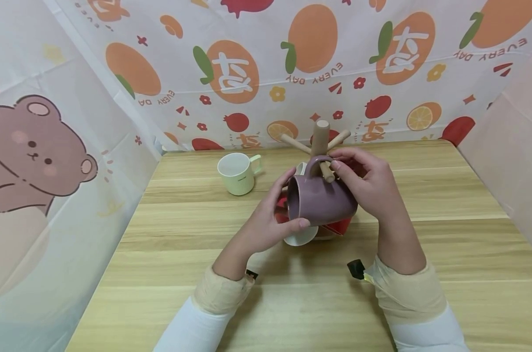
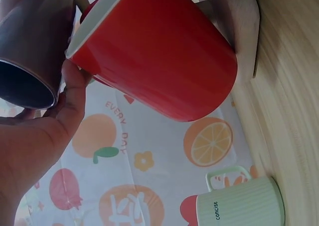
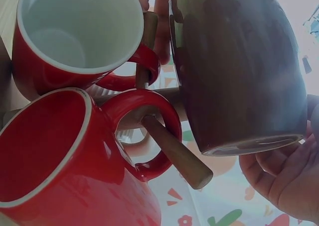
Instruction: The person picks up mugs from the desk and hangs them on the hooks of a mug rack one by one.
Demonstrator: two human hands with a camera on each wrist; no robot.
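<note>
Head view, clock taken about the purple mug (image 1: 325, 201): it is held up against the mug rack (image 1: 321, 138), mouth toward 9 o'clock, handle (image 1: 310, 167) at 12. One peg (image 1: 326, 173) shows inside the handle loop; how far through, cannot tell.

Left hand (image 1: 269, 222), at 8 o'clock: thumb on the near wall, fingers round the far side, gripping the mouth end. Right hand (image 1: 369, 182), at 2 o'clock: thumb and forefinger appear to pinch the handle's right end.

Judgement: the step is working the handle along the peg; direction of travel not readable. Best done with the left hand carrying the weight while the right only steers. Loop should stay square to the peg and slide along its line, not twist.

Risk: a white-lined red mug (image 3: 82, 33) and a red-lined red mug (image 3: 97, 159) hang close by; a low swing could chip a rim or tip the rack. Small, slow moves. Pale green mug (image 1: 238, 180), between 9 and 10, stands well apart.
</note>
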